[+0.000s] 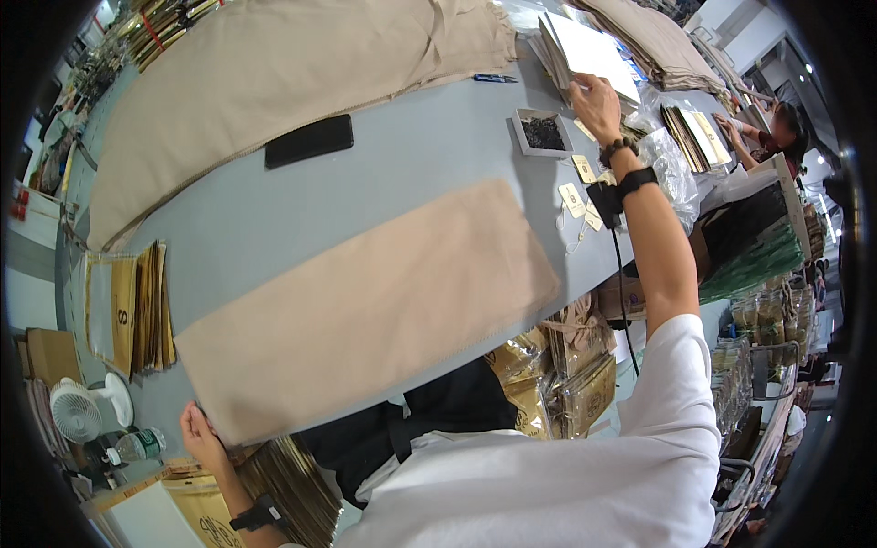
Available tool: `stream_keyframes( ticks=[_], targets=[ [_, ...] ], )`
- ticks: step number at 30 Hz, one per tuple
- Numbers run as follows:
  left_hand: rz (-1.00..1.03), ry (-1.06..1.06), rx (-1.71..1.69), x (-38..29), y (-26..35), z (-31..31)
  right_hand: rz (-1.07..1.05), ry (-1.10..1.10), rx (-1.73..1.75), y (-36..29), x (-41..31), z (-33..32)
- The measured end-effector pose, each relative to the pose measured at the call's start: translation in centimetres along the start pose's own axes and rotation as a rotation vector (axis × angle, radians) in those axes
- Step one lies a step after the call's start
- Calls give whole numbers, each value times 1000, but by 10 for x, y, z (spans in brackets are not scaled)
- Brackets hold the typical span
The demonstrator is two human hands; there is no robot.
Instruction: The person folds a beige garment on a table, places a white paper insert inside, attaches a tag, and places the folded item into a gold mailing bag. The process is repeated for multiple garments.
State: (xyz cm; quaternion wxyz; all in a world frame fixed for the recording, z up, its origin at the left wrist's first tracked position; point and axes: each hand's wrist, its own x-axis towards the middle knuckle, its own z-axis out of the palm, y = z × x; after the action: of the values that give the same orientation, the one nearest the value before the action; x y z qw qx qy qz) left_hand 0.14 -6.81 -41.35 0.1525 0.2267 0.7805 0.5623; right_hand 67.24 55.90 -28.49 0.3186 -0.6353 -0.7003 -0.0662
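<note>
A folded beige cloth point(370, 308) lies flat and slanting across the grey table point(274, 226) before me. My left hand point(199, 431) is at the table's near left edge, fingers curled beside the cloth's lower left corner; whether it pinches anything is hidden. At the far right, my right hand point(595, 103) reaches to the near edge of a stack of white sheets point(596, 51). Its fingertips touch that edge, but their grip is unclear. Just left of this hand stands a small open box point(543, 132) of dark small pieces. Several string hang tags point(571, 198) lie below the wrist.
A big pile of beige cloth point(294, 75) covers the far side, a black phone point(310, 141) at its edge. A pen point(495, 79) lies nearby. Gold packaging bags point(147, 308), a white fan point(77, 411) and a bottle point(137, 445) are left. Another person point(777, 137) sits far right.
</note>
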Motion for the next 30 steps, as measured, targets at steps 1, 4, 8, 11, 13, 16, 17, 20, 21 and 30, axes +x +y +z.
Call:
stream_keyframes(
  ticks=[1, 4, 8, 11, 13, 16, 17, 20, 21, 30],
  targets=[
    [-26, -10, -42, 1, -2, -2, 43, -6, -45, 11, 14, 6],
    [-13, 31, -24, 1, -5, -6, 11, -81, -135, 31, 42, 25],
    [-17, 59, -28, -2, -6, -7, -85, -154, -313, 36, 49, 28],
    [-9, 56, -49, -2, -9, -10, -179, -175, -369, 42, 46, 11],
    [6, 43, -42, -2, -11, -12, -148, -231, -292, 53, 47, -2],
    [32, 11, -29, 0, -11, -13, -110, -182, -213, 67, 54, -6],
    [36, -3, -46, 1, -8, -11, -68, -200, -186, 67, 58, -5],
    [25, 121, -119, -5, 7, 1, 28, 103, -66, 43, 58, 0],
    [-6, 178, -158, -7, 17, 6, 117, 127, -14, 25, 52, -3],
    [-138, -504, -424, -26, 127, 87, -827, -404, 852, -201, -206, -38]
  ],
)
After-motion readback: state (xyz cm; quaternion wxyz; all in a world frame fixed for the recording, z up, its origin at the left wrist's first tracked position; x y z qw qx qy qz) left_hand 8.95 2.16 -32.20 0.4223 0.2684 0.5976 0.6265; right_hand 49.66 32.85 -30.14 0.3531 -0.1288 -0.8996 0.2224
